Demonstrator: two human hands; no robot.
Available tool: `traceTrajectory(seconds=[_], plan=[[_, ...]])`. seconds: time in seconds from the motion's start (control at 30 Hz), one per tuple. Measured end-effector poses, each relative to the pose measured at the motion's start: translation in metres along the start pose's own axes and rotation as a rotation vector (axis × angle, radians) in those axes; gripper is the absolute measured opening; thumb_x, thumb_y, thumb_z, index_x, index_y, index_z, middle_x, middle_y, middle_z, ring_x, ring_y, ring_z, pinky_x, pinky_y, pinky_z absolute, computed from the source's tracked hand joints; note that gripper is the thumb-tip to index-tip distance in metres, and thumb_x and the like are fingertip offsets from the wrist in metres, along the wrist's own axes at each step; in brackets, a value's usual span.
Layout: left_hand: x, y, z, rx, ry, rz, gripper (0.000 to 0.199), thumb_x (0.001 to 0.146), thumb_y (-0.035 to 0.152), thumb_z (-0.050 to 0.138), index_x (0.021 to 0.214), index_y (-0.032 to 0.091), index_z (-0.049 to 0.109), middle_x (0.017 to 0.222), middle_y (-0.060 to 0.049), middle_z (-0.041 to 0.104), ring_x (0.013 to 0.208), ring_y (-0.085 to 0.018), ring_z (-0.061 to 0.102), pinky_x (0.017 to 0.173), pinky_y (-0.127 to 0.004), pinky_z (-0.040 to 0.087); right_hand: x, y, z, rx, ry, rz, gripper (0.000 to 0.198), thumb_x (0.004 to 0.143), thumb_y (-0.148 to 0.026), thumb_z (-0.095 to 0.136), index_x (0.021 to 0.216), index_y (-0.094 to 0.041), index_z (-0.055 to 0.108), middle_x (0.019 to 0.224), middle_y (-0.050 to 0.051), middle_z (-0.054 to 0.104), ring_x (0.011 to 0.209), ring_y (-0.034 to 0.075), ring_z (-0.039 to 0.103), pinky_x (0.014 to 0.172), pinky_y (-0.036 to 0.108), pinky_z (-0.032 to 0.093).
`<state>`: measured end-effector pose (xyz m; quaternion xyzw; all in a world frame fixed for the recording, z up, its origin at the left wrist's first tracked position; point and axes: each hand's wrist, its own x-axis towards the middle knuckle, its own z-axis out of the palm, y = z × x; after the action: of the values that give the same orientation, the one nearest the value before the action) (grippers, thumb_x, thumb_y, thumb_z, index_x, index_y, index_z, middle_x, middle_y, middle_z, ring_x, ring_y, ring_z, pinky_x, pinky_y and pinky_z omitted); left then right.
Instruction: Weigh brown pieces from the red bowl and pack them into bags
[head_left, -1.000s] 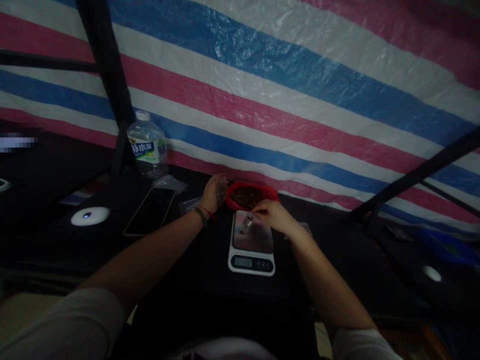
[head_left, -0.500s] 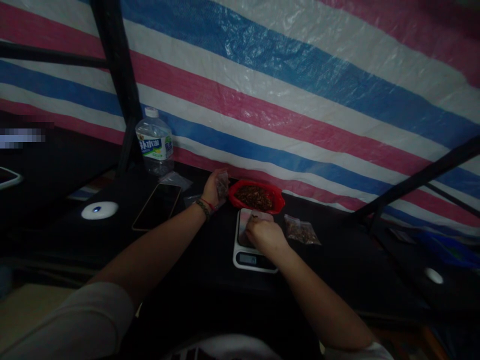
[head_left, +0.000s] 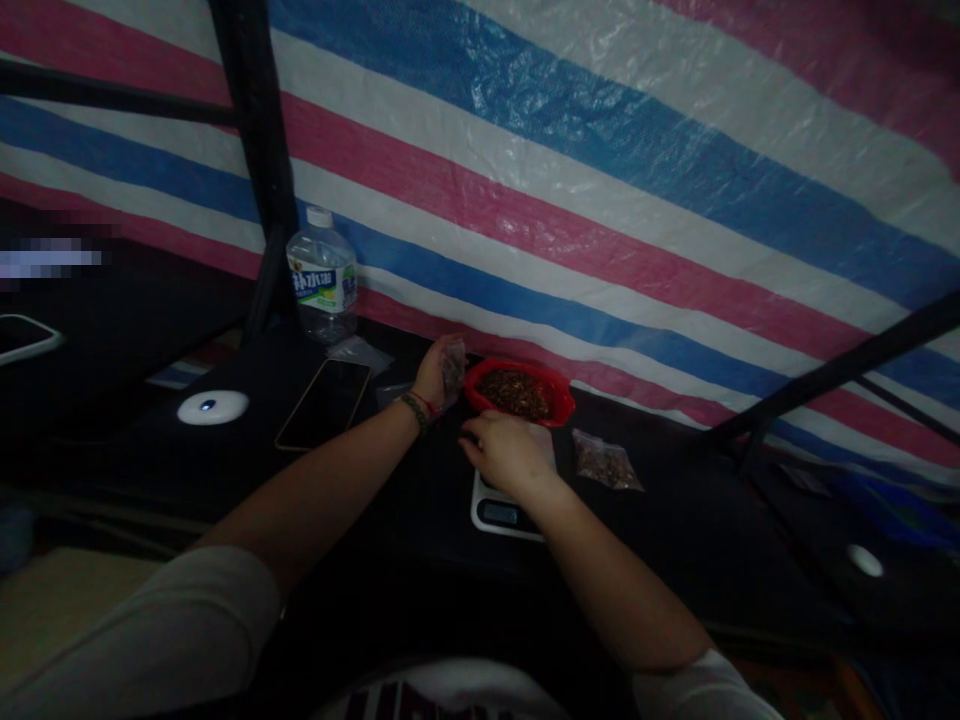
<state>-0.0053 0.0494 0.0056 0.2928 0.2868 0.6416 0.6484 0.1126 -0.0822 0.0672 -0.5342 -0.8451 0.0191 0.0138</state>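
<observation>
Plastic bag upright in left hand

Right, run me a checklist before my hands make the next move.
1. Bag held in the left hand: ok.
2. Scale clear of the right hand: not ok, the hand covers much of the pan in this view.
3. Display readable: cannot tell the figure, too dim and small.
4. Bowl upright, with brown bits in it: ok.
5. Other bag off the scale: ok, it lies to its right.
6. Right fingers free of any load: cannot tell, their tips are partly hidden.
</observation>
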Motion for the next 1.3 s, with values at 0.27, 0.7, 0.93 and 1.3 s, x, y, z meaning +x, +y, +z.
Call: traceTrajectory(seconds=[0.27, 0.7, 0.93, 1.3], plan=[[0.0, 0.0, -0.001, -0.091, 0.02, -0.106, 0.032, 0.078, 0.047, 0.06, 0.097, 0.023, 0.066, 0.074, 0.0, 0.059, 0.055, -0.013, 0.051, 0.051, -0.026, 0.036, 0.04, -0.04, 0.039, -0.071, -0.168, -0.016, 0.028, 0.091, -0.016, 0.046, 0.105, -0.01, 0.07, 0.105, 0.017, 0.071, 0.097, 0.027, 0.068, 0.078, 0.035, 0.052], [-0.007, -0.026, 0.002, -0.001, -0.257, 0.002, 0.032, 0.08, 0.037, 0.065, 0.104, 0.016, 0.064, 0.086, -0.003, 0.068, 0.076, -0.014, 0.062, 0.072, -0.028, 0.049, -0.02, 0.073, -0.002, 0.261, 0.319, 0.139, 0.013, 0.082, -0.014, 0.064, 0.092, -0.016, 0.073, 0.089, 0.007, 0.073, 0.082, 0.019, 0.067, 0.076, 0.028, 0.049], [-0.011, -0.036, -0.001, 0.012, -0.322, 0.04, 0.031, 0.079, 0.036, 0.07, 0.103, 0.016, 0.068, 0.09, -0.005, 0.069, 0.081, -0.016, 0.064, 0.076, -0.027, 0.048, 0.003, 0.113, 0.008, 0.284, 0.352, 0.081, 0.025, 0.087, -0.011, 0.056, 0.103, -0.016, 0.074, 0.104, 0.01, 0.072, 0.095, 0.02, 0.066, 0.09, 0.033, 0.049], [-0.008, -0.036, -0.008, 0.102, -0.306, 0.109, 0.042, 0.08, 0.045, 0.068, 0.108, 0.014, 0.065, 0.097, -0.008, 0.069, 0.088, -0.018, 0.065, 0.08, -0.029, 0.05, 0.097, 0.13, 0.031, 0.276, -0.101, -0.288, 0.042, 0.079, -0.016, 0.065, 0.121, -0.017, 0.067, 0.125, 0.012, 0.064, 0.111, 0.024, 0.061, 0.098, 0.034, 0.045]])
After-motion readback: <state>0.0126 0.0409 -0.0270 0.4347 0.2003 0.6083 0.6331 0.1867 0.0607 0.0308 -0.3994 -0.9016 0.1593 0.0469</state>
